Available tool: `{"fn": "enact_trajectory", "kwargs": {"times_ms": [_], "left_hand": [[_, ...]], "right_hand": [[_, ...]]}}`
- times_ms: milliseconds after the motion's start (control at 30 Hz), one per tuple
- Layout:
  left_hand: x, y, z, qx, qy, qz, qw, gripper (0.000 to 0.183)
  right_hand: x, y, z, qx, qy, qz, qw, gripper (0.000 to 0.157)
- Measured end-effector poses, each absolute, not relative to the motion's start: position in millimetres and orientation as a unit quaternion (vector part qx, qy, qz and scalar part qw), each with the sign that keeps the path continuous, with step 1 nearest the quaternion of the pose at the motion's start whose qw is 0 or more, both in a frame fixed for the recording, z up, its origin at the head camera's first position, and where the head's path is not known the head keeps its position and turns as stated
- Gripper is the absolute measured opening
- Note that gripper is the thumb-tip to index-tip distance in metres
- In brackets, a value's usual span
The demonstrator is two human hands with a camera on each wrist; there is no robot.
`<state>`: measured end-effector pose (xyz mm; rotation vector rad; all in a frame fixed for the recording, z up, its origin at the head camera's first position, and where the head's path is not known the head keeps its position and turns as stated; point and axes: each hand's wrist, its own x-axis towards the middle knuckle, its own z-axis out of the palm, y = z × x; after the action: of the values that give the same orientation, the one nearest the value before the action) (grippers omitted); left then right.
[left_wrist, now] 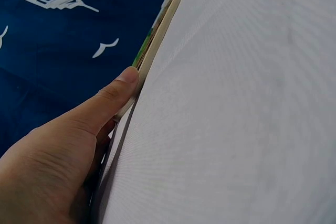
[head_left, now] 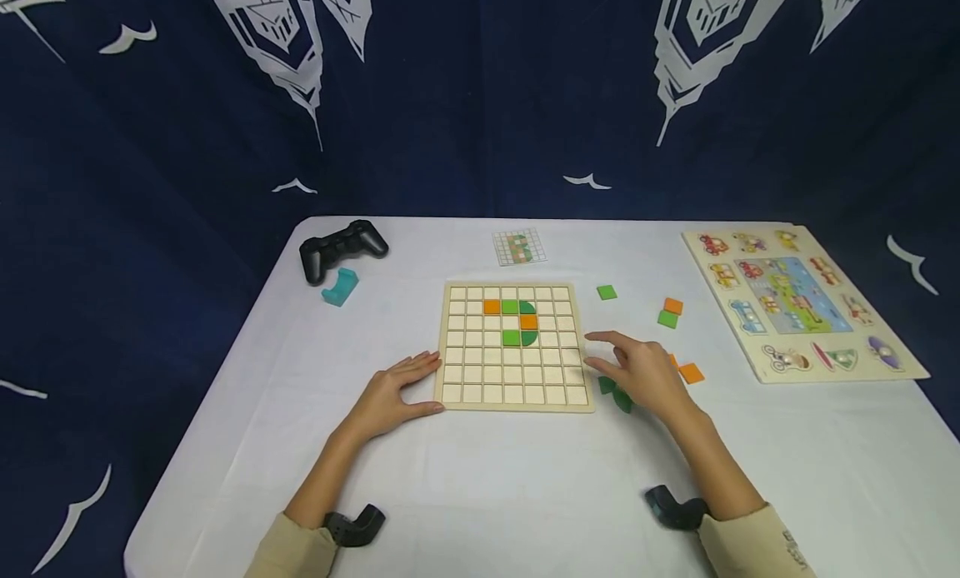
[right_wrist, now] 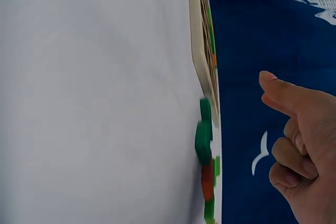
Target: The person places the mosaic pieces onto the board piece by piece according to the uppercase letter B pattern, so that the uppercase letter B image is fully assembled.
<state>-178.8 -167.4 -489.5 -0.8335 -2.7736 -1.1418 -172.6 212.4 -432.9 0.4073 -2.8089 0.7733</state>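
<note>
A light wooden grid board [head_left: 472,374] lies on the table, with green and orange pieces set in some upper cells, among them an orange square [head_left: 491,307] and a green square [head_left: 511,337]. My left hand [head_left: 390,399] rests against the board's left edge, thumb near the front corner; the left wrist view shows the thumb [left_wrist: 118,90] on the rim. Beside the right edge is my right hand [head_left: 641,374], raised, with thumb and index finger extended and the other fingers curled [right_wrist: 291,156]. Nothing shows between its fingertips. Dark green pieces [head_left: 622,400] lie beneath it.
Orange squares [head_left: 691,373] and light green squares [head_left: 607,292] lie right of the board. A pattern card [head_left: 519,247] sits behind it. A black game controller [head_left: 341,249] and a teal curved block [head_left: 341,287] are back left. A picture puzzle board [head_left: 806,366] occupies the right.
</note>
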Motion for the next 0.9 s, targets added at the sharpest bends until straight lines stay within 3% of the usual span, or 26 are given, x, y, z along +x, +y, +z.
{"fn": "enact_trajectory", "kwargs": {"times_ms": [333, 900], "left_hand": [[-179.2, -167.7, -490.0, -0.267, -0.892, -0.366, 0.016, 0.073], [-178.4, -167.1, -489.7, -0.265, -0.892, -0.366, 0.016, 0.072]], "right_hand": [[-143.8, 254.5, -446.9, 0.105, -0.951, 0.266, 0.115, 0.032], [-139.0, 272.7, -464.3, 0.08, -0.96, 0.261, 0.06, 0.035]]}}
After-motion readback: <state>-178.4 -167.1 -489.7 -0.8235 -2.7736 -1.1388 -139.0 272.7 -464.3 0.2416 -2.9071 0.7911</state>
